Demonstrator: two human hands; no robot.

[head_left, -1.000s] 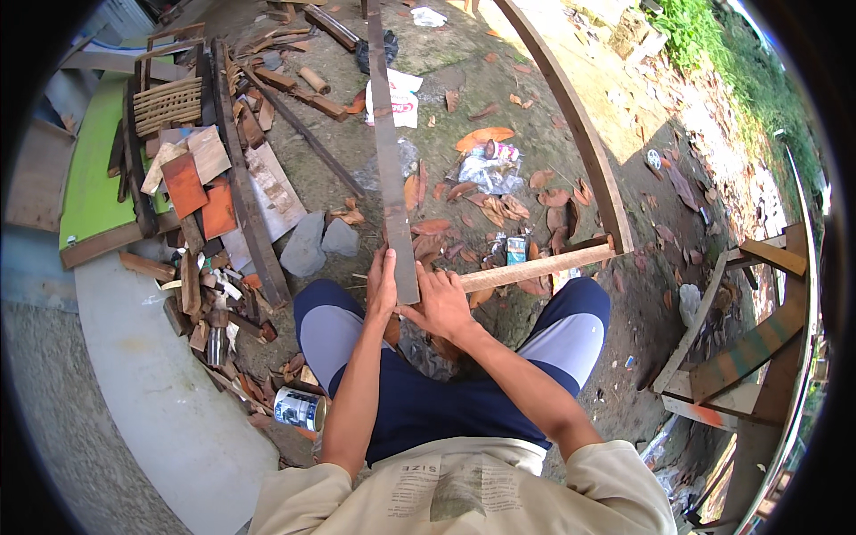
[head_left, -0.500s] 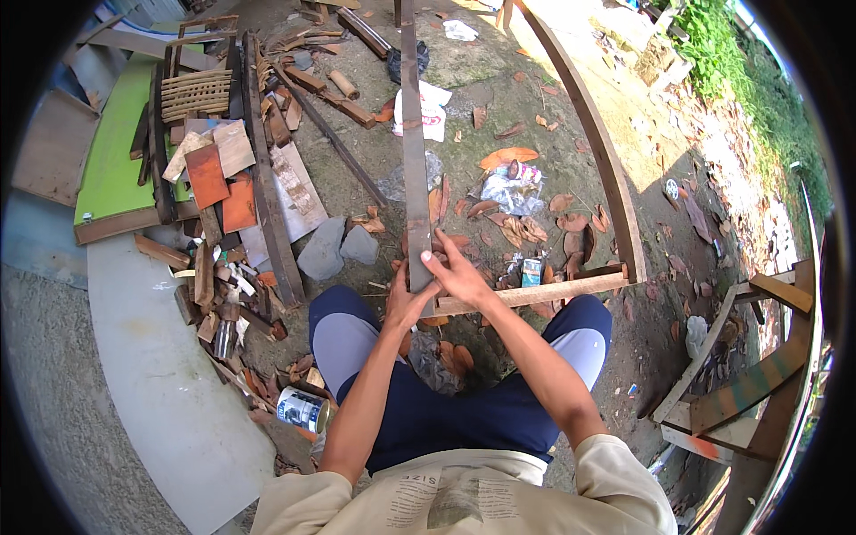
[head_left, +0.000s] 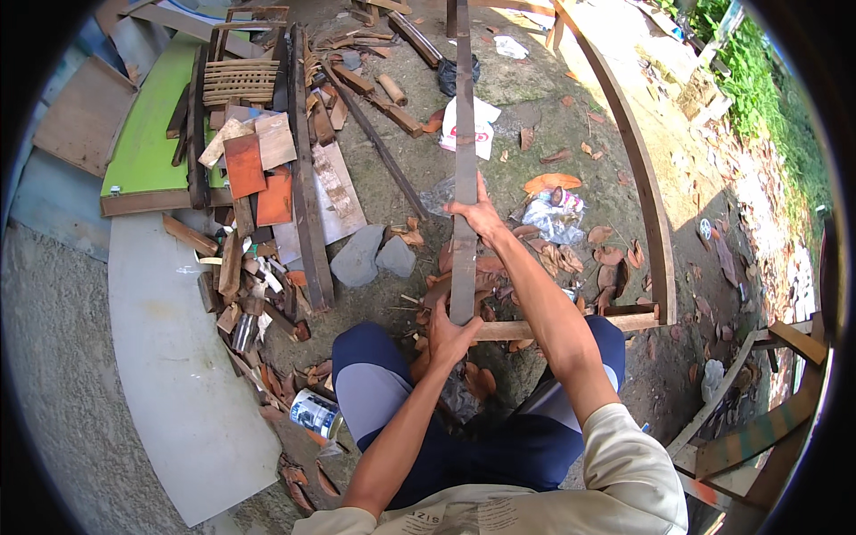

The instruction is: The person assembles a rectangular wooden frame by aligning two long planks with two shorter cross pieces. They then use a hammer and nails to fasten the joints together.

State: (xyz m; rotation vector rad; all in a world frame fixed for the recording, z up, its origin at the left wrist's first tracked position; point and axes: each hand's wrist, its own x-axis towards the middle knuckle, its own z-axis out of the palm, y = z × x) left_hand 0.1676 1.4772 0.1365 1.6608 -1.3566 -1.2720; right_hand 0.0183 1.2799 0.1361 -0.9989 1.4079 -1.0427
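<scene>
A large wooden frame stands before me, made of a long left beam (head_left: 465,116), a long right beam (head_left: 635,160) and a near crosspiece (head_left: 580,325). My left hand (head_left: 449,335) is closed round the near end of the left beam, at the corner by the crosspiece. Farther up the same beam, my right hand (head_left: 480,217) grips it from the right side, thumb across its top face and fingers partly hidden. Where beam and crosspiece meet is partly covered by my left hand.
At left lie a wood scrap pile (head_left: 259,178), a pale panel (head_left: 169,357) and a green board (head_left: 152,152). Two grey stones (head_left: 359,256) sit left of the frame, a tin can (head_left: 315,412) near my left knee. Wooden pieces (head_left: 758,437) lean at right.
My right hand has slid away from the corner, farther up the left beam. My left hand has shifted to the beam's near end. The whole view has swung a little to the left.
</scene>
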